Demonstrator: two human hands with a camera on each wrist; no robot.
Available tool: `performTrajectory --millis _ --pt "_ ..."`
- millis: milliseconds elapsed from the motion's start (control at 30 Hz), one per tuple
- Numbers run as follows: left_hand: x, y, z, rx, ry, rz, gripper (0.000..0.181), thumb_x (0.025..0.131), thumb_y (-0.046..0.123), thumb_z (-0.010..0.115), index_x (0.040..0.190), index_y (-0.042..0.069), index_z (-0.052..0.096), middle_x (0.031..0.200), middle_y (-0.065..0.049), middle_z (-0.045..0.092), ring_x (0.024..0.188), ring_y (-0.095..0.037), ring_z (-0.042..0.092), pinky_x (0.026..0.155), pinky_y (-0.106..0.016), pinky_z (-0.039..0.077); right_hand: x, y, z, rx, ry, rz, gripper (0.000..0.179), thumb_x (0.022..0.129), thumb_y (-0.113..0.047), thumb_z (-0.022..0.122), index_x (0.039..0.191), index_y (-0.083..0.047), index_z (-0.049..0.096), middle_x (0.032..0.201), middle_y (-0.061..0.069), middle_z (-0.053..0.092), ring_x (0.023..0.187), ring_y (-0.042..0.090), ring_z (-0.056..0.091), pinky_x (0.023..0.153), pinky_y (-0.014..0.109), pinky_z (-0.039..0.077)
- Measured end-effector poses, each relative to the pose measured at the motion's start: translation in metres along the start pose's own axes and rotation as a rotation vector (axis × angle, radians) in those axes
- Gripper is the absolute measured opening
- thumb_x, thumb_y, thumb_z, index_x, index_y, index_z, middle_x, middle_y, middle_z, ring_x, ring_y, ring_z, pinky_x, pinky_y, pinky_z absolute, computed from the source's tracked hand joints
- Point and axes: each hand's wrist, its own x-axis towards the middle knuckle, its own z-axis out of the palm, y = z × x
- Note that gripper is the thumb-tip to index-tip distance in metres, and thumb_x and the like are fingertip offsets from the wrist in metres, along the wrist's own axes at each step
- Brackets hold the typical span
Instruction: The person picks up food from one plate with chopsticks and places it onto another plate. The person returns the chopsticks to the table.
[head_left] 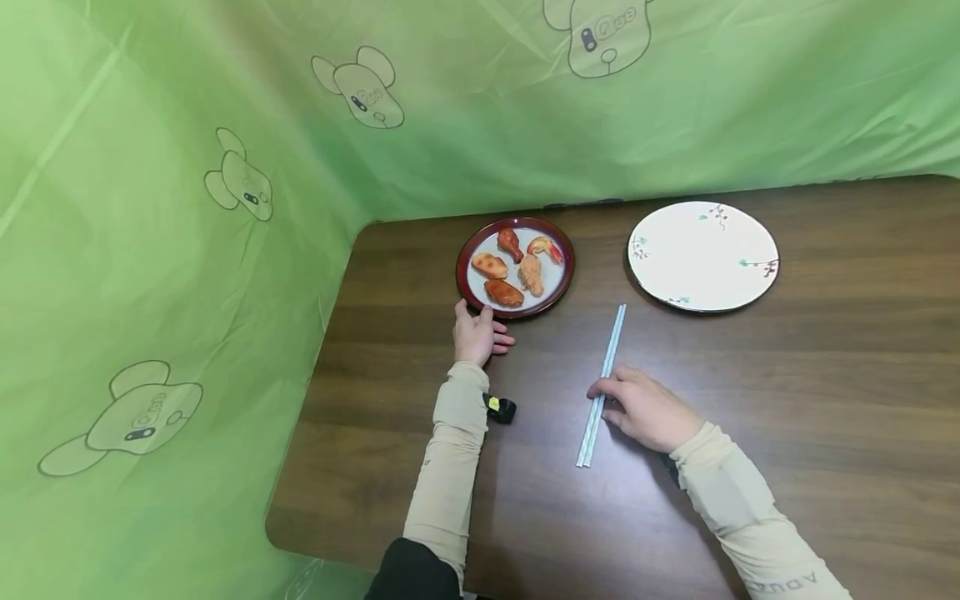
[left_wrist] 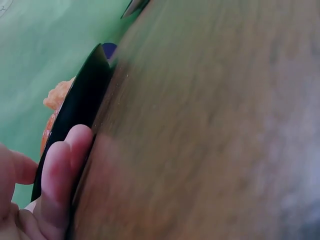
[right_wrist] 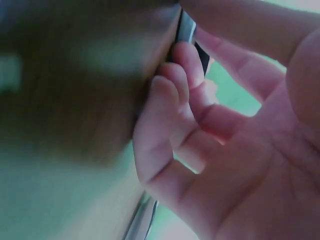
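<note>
My left hand [head_left: 474, 335] is at the near rim of a dark red plate with a pale centre [head_left: 555, 293]. In the left wrist view, its fingers [left_wrist: 57, 175] lie against the plate's dark underside [left_wrist: 82, 95] and the thumb is at the rim, pinching the edge. Several food pieces rest on the plate, including a drumstick [head_left: 509, 242], a shrimp [head_left: 545, 248] and a fried piece [head_left: 531, 275]. My right hand [head_left: 648, 408] pinches a pair of pale blue chopsticks [head_left: 613, 337] near their middle, low over the table. In the right wrist view, curled fingers partly hide the chopsticks [right_wrist: 186, 27].
A white plate with small floral sprigs [head_left: 697, 258] stands at the back right of the brown wooden table [head_left: 825, 375]. Green cloth [head_left: 480, 142] with printed cartoon heads hangs behind and along the left side. A dark wrist camera [head_left: 500, 409] sits by the left sleeve.
</note>
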Motion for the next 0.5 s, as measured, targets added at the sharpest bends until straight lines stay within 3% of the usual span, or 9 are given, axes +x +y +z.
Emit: performTrajectory --millis 233,500 --pt "0.000 -0.002 -0.001 -0.007 -0.011 -0.002 0.064 0.102 0.018 0.041 0.152 0.002 0.003 0.069 -0.007 0.065 0.048 -0.013 0.066 0.046 -0.031 0.059 0.003 -0.009 0.006 -0.110 0.057 0.018 0.021 0.072 -0.004 0.078 0.091 -0.009 0.071 0.080 0.004 0.062 0.076 0.024 0.061 0.070 0.042 0.054" --pt "0.001 -0.002 -0.002 -0.001 -0.004 -0.012 0.066 0.102 0.021 0.042 0.153 0.004 0.003 0.072 -0.007 0.066 0.050 -0.012 0.067 0.048 -0.030 0.059 0.015 -0.014 -0.002 -0.264 -0.070 0.064 0.016 0.071 -0.011 0.080 0.078 -0.010 0.066 0.071 0.001 0.056 0.068 0.023 0.058 0.053 0.039 0.052"
